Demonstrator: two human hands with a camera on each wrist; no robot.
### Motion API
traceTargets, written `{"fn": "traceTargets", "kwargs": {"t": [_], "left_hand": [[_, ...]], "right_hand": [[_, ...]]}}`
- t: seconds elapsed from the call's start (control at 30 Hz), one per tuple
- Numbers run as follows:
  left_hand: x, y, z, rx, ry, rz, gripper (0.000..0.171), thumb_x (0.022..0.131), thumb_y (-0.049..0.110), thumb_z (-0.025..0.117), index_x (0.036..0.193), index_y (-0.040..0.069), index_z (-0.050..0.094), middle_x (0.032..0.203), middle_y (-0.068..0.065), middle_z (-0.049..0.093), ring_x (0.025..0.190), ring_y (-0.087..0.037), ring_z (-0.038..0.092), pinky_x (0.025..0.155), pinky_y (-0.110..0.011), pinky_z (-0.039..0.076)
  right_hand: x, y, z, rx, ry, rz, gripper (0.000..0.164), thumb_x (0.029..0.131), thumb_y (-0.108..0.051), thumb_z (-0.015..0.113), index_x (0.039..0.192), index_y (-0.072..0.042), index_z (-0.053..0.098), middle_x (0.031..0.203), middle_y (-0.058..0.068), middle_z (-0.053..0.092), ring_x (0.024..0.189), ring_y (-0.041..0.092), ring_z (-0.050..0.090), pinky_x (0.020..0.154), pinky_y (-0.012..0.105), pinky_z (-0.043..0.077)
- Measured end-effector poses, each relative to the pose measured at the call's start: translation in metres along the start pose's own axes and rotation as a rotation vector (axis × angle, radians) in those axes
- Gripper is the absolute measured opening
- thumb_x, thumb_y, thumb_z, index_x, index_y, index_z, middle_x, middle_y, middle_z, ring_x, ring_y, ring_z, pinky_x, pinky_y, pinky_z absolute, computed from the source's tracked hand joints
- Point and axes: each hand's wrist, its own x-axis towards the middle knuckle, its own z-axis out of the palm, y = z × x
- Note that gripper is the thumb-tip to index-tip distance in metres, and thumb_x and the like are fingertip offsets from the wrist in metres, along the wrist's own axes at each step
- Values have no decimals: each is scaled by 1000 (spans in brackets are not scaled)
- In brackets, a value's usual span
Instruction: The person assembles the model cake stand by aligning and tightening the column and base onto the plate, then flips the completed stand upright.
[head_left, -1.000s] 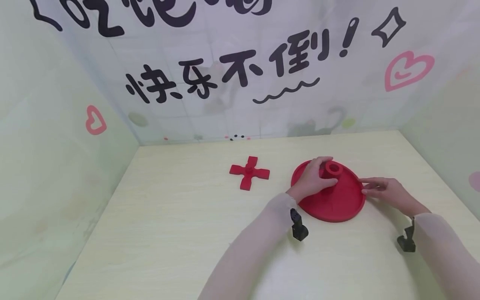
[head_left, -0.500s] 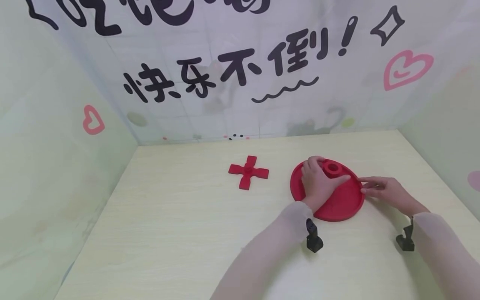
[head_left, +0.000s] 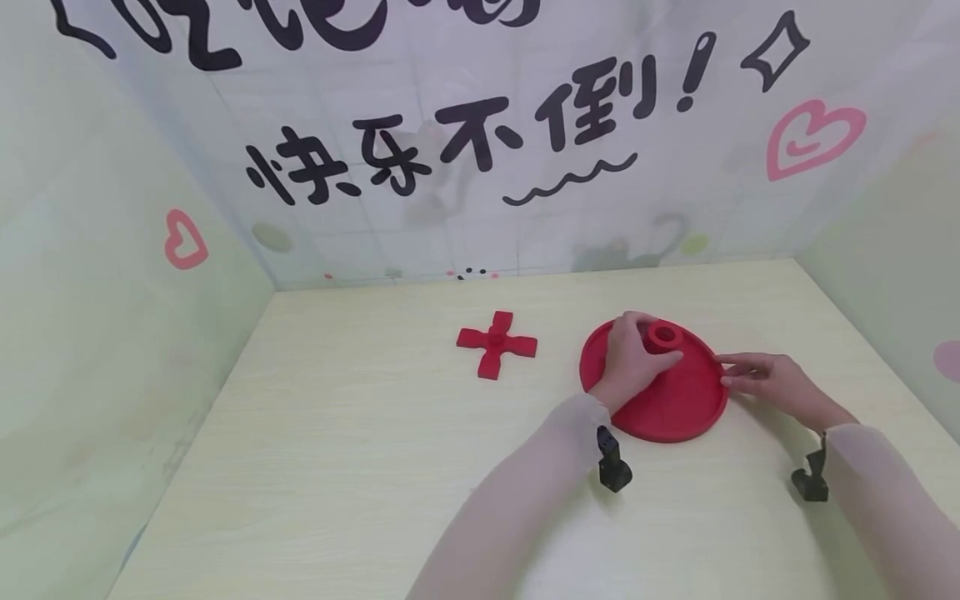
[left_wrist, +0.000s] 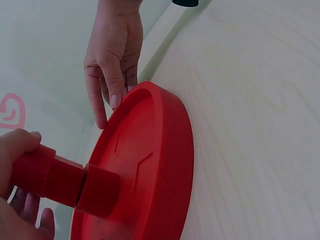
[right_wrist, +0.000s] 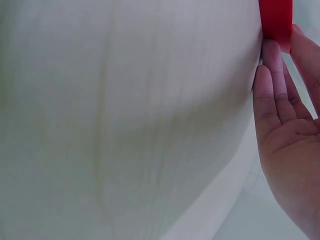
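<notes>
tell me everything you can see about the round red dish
The red dish is round and looks like plastic, with a raised rim and faint outlines on its floor. It lies rim up on the table, right of the red cross. Inside it stands a short stub, below an open-topped tube; a dark seam shows between them. The left hand grips the tube, and the right hand touches the rim.

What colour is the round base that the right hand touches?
The round base is red; the left wrist view shows it best.
</notes>
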Motion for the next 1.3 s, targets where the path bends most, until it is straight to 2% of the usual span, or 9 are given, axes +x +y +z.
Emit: {"fn": "traceTargets", "kwargs": {"t": [0.23, 0.37, 0.47, 0.7, 0.83, 0.93, 1.07, 1.17, 1.3], "left_hand": [[11, -8, -16, -61, -298, 11, 54, 79, 12, 72, 127, 19, 49, 113, 9, 51, 98, -2, 49, 68, -18, 48], [13, -8, -20, -51, -357, 4, 68, 77, 12, 74, 135, 23, 41, 119, 9, 49, 105, -4, 46, 70, -20, 49], [9, -5, -15, -8, -276, -9, 79, 72, 18, 79, 137, 26, 34, 119, 9, 46, 107, -4, 44, 70, -20, 49], [-8, 1, 11, 126, 101, -31, 73, 65, 38, 81, 122, 24, 38, 112, 9, 46, 104, -4, 43, 72, -21, 46], [-12, 5, 22, 144, 208, -59, 69, 63, 41, 82, 115, 23, 40, 108, 9, 46, 101, -4, 43, 73, -22, 45], [-12, 6, 25, 140, 240, -82, 66, 63, 39, 82, 112, 23, 41, 105, 9, 47, 99, -4, 44, 73, -23, 45], [-10, 4, 23, 136, 232, -90, 60, 66, 32, 82, 109, 22, 42, 104, 8, 47, 98, -5, 44, 71, -21, 46], [-8, 1, 18, 120, 182, -74, 57, 68, 25, 81, 110, 20, 44, 105, 7, 48, 99, -5, 44, 69, -19, 46], [-4, -4, 8, 70, 52, -67, 54, 70, 20, 80, 112, 19, 47, 104, 8, 49, 98, -4, 44, 67, -18, 46]], "right_hand": [[-1, 3, 0, 14, -1, 4, 62, 86, -35, 63, 132, 1, 45, 117, 25, 55, 103, 38, 54, 71, 26, 50], [-2, 3, 1, 22, -4, 11, 62, 86, -35, 63, 133, 1, 44, 118, 25, 54, 103, 38, 54, 71, 27, 50], [-3, 2, 0, 17, 0, 9, 62, 86, -35, 63, 133, 1, 44, 117, 25, 55, 103, 39, 54, 71, 27, 50], [-4, 0, -1, 18, 6, 15, 61, 86, -33, 63, 133, 2, 44, 116, 25, 56, 103, 39, 53, 71, 28, 50], [-2, -1, 0, 19, 3, 21, 61, 87, -33, 63, 133, 2, 44, 116, 24, 56, 103, 39, 54, 72, 29, 50], [-1, -2, 0, 17, 5, 23, 60, 87, -33, 63, 133, 1, 44, 116, 24, 56, 104, 38, 53, 72, 29, 50], [-1, -2, 0, 22, 4, 21, 60, 86, -32, 63, 132, 2, 45, 116, 24, 56, 104, 39, 53, 73, 29, 50], [0, -2, 1, 16, 4, 15, 60, 86, -32, 63, 132, 2, 45, 115, 23, 57, 103, 38, 54, 73, 29, 51], [0, -2, 1, 3, 7, 11, 59, 86, -31, 64, 132, 1, 46, 113, 22, 58, 102, 37, 55, 71, 27, 51]]}}
